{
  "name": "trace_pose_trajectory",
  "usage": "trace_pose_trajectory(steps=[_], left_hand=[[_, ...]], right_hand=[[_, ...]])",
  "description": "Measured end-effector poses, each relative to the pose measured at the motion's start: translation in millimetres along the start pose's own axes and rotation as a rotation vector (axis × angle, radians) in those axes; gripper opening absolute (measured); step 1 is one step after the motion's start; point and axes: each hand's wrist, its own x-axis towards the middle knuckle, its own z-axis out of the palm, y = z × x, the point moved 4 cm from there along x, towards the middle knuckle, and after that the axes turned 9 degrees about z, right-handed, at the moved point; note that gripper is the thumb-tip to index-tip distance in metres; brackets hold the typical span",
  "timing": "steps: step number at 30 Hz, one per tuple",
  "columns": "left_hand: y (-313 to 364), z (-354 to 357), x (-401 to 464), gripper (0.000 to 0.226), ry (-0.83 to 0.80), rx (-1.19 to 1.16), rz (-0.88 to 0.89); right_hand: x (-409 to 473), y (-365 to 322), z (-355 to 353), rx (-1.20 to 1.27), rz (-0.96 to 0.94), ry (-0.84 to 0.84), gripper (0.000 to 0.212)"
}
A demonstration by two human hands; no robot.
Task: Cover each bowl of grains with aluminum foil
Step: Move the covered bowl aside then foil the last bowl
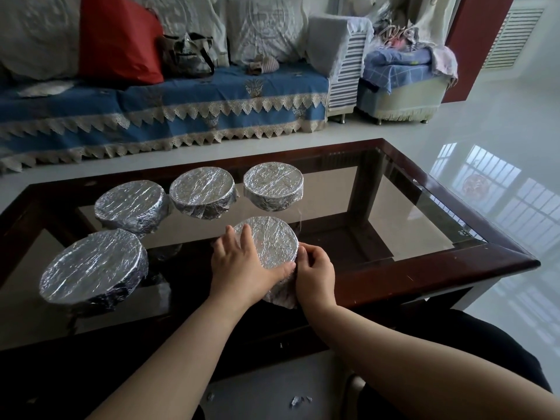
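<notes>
While four foil-covered bowls point(202, 194) sit apart on the glass-topped coffee table point(424, 213), the fifth bowl point(269, 244) stands at its near edge — left hand point(239, 265) spread flat over the foil, right hand point(315, 272) pinching foil at the rim. Behind stands a blue-draped sofa point(169, 101) — foil scraps point(298, 401) litter the floor.

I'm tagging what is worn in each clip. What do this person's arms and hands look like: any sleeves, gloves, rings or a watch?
Both forearms are bare as far as the frame shows, with no sleeve in sight. The left hand and the right hand wear no gloves, and no ring, watch or bracelet shows on the fingers or wrists. The nails look short and unpainted.
</notes>
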Motion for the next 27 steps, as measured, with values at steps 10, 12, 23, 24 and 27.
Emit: trace_pose_trajectory(steps=[10,12,23,24,27], left_hand=[[1,-1,0,0.123,0.113,0.046,-0.012],[-1,-2,1,0.124,0.123,0.047,-0.018],[-5,-1,8,0.125,0.203,0.033,-0.039],[-6,-1,8,0.125,0.206,0.032,-0.039],[-6,-1,9,0.123,0.209,0.032,-0.04]], right_hand=[[0,-8,0,-0.228,-0.134,-0.033,0.028],[-2,-11,1,-0.269,-0.165,-0.062,0.035],[-15,-12,14,0.085,0.048,-0.16,0.045],[-15,-8,19,0.109,0.056,-0.166,0.052],[-22,-11,23,0.178,0.065,-0.181,0.033]])
